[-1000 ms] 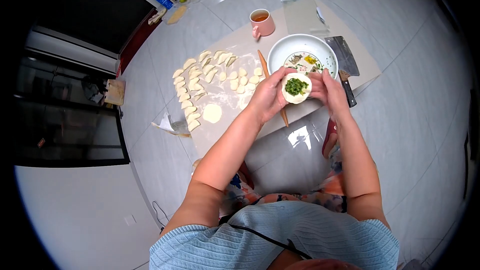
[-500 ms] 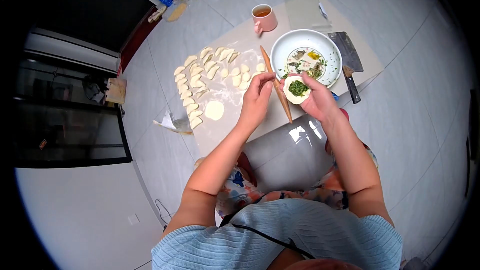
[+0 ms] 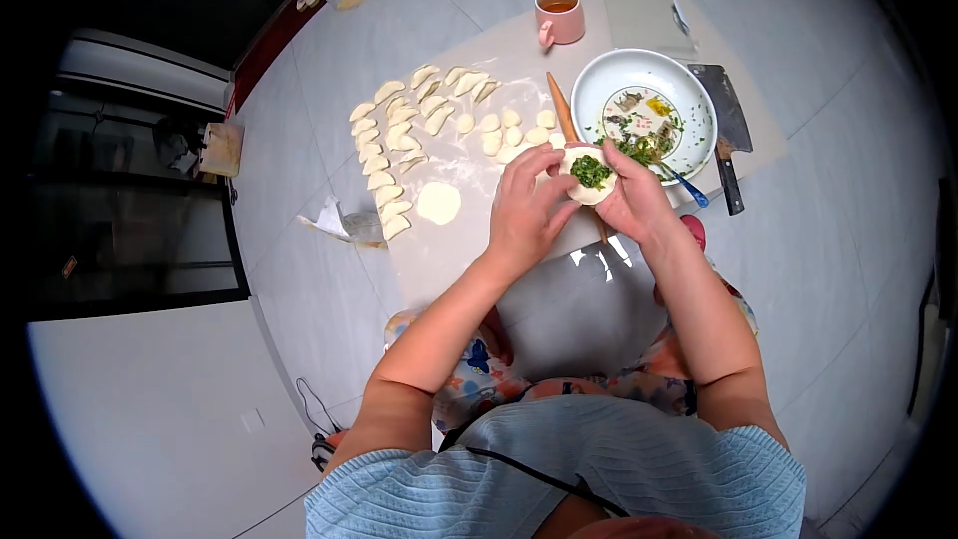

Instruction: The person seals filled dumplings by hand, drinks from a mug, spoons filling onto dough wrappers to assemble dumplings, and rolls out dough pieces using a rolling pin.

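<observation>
A round dumpling wrapper (image 3: pixel 602 192) with chopped green filling (image 3: pixel 590 173) in its middle rests in my right hand (image 3: pixel 639 198), whose thumb lies over its right edge. My left hand (image 3: pixel 529 202) has come up to the wrapper's left side. Its fingers are curved with thumb and forefinger apart, the fingertips at the wrapper's edge. Beneath and behind the hands lies a wooden rolling pin (image 3: pixel 559 105). Just beyond my right hand stands a white bowl (image 3: pixel 701 90) with remains of green filling and a blue-handled spoon (image 3: pixel 689 187).
Folded dumplings (image 3: pixel 387 91) line the left of the table (image 3: pixel 439 265). Near them lie a flat wrapper (image 3: pixel 439 203) and several dough pieces (image 3: pixel 490 124). A pink mug (image 3: pixel 561 22) stands at the back; a cleaver (image 3: pixel 722 105) lies right of the bowl.
My left hand has moved right and closer, its fingertips now at the wrapper's edge. The right hand still holds the wrapper. The view has shifted slightly, showing more of the spoon.
</observation>
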A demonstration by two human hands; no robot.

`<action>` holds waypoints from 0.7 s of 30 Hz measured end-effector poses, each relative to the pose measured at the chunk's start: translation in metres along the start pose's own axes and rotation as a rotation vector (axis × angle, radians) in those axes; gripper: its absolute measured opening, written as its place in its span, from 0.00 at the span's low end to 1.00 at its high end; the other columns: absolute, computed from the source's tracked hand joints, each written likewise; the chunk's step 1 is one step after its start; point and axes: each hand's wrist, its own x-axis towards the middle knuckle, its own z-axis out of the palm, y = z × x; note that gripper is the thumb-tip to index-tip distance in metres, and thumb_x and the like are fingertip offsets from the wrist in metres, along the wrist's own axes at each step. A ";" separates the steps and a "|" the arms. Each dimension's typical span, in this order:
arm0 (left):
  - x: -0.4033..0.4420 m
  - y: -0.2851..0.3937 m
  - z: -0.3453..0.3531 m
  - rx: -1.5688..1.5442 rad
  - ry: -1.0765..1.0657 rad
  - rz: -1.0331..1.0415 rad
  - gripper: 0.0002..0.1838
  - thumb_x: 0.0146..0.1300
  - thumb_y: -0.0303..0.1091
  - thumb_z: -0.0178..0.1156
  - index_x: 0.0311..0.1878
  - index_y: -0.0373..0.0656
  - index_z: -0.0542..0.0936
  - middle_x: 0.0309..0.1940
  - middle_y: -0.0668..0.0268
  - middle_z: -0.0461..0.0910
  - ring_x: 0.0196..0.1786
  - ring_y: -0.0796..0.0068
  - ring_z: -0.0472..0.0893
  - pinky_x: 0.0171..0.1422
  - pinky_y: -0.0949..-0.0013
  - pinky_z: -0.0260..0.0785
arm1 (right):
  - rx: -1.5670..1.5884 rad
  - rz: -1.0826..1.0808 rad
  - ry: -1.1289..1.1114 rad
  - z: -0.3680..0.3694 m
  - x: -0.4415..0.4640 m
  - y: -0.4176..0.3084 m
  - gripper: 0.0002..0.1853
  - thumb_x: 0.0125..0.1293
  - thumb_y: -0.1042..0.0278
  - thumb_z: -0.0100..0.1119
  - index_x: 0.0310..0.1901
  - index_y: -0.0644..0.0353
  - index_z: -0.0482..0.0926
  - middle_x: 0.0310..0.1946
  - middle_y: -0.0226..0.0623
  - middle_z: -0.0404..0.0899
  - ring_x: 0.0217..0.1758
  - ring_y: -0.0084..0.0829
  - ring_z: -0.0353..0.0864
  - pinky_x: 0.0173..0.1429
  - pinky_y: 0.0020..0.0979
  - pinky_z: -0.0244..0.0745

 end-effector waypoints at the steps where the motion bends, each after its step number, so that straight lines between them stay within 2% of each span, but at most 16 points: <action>1: 0.001 -0.003 -0.001 0.000 0.001 -0.004 0.19 0.48 0.28 0.71 0.46 0.46 0.79 0.57 0.61 0.75 0.64 0.54 0.73 0.63 0.55 0.67 | -0.049 0.025 -0.069 0.000 0.001 0.001 0.25 0.79 0.58 0.33 0.62 0.73 0.66 0.59 0.50 0.73 0.63 0.41 0.74 0.67 0.42 0.70; 3: 0.000 -0.007 -0.004 0.024 -0.028 0.120 0.13 0.48 0.28 0.70 0.39 0.48 0.81 0.57 0.63 0.75 0.65 0.56 0.72 0.63 0.55 0.67 | -0.025 0.026 -0.025 0.003 0.005 0.006 0.25 0.79 0.58 0.33 0.62 0.73 0.65 0.59 0.50 0.72 0.62 0.41 0.74 0.67 0.42 0.70; 7: -0.003 -0.015 -0.009 0.067 -0.073 0.182 0.14 0.46 0.22 0.71 0.37 0.48 0.82 0.59 0.62 0.75 0.67 0.51 0.70 0.62 0.55 0.68 | -0.010 0.027 0.016 0.007 0.005 0.012 0.24 0.79 0.59 0.32 0.62 0.72 0.65 0.58 0.49 0.72 0.61 0.41 0.75 0.66 0.41 0.71; 10: -0.006 -0.013 -0.009 -0.066 -0.077 0.087 0.13 0.47 0.22 0.70 0.37 0.47 0.82 0.60 0.62 0.75 0.68 0.50 0.69 0.62 0.56 0.68 | -0.063 0.037 -0.093 0.005 0.004 0.013 0.23 0.79 0.59 0.34 0.62 0.70 0.66 0.57 0.48 0.73 0.59 0.39 0.77 0.63 0.42 0.73; 13: -0.006 -0.008 -0.006 -0.156 -0.031 -0.017 0.10 0.49 0.25 0.70 0.36 0.45 0.82 0.60 0.62 0.75 0.68 0.52 0.69 0.63 0.56 0.69 | -0.096 0.028 -0.030 0.004 0.002 0.020 0.21 0.79 0.59 0.36 0.61 0.67 0.67 0.55 0.46 0.75 0.56 0.37 0.78 0.60 0.41 0.75; 15: -0.008 -0.007 -0.004 -0.344 -0.028 -0.226 0.08 0.51 0.23 0.69 0.35 0.43 0.82 0.61 0.61 0.74 0.69 0.52 0.68 0.62 0.58 0.70 | -0.135 0.042 -0.017 0.008 0.002 0.022 0.21 0.79 0.58 0.37 0.61 0.66 0.68 0.54 0.45 0.75 0.55 0.36 0.78 0.59 0.41 0.76; 16: -0.008 -0.008 -0.004 -0.343 -0.027 -0.227 0.08 0.51 0.23 0.69 0.35 0.43 0.82 0.61 0.61 0.74 0.69 0.52 0.68 0.62 0.58 0.70 | -0.174 0.052 -0.003 0.009 0.001 0.023 0.21 0.79 0.57 0.37 0.61 0.65 0.68 0.53 0.44 0.76 0.54 0.35 0.79 0.57 0.40 0.76; 18: -0.008 -0.008 -0.005 -0.430 -0.066 -0.349 0.12 0.54 0.21 0.68 0.42 0.42 0.81 0.62 0.59 0.73 0.68 0.55 0.70 0.63 0.58 0.71 | -0.194 0.053 0.023 0.008 0.001 0.024 0.22 0.79 0.57 0.38 0.61 0.66 0.68 0.54 0.44 0.76 0.54 0.35 0.79 0.57 0.40 0.76; 19: -0.008 -0.006 -0.005 -0.430 -0.066 -0.349 0.12 0.54 0.21 0.68 0.42 0.42 0.81 0.62 0.59 0.73 0.68 0.55 0.70 0.63 0.58 0.71 | -0.213 0.053 0.049 0.008 0.000 0.024 0.23 0.79 0.56 0.38 0.61 0.66 0.68 0.54 0.44 0.76 0.54 0.35 0.79 0.56 0.40 0.76; 21: -0.006 -0.002 -0.003 -0.860 -0.023 -0.633 0.14 0.65 0.29 0.61 0.53 0.41 0.77 0.64 0.58 0.70 0.66 0.58 0.73 0.64 0.58 0.71 | -0.177 0.071 -0.033 0.001 0.003 0.024 0.24 0.79 0.55 0.37 0.61 0.67 0.69 0.55 0.44 0.75 0.55 0.35 0.79 0.57 0.40 0.76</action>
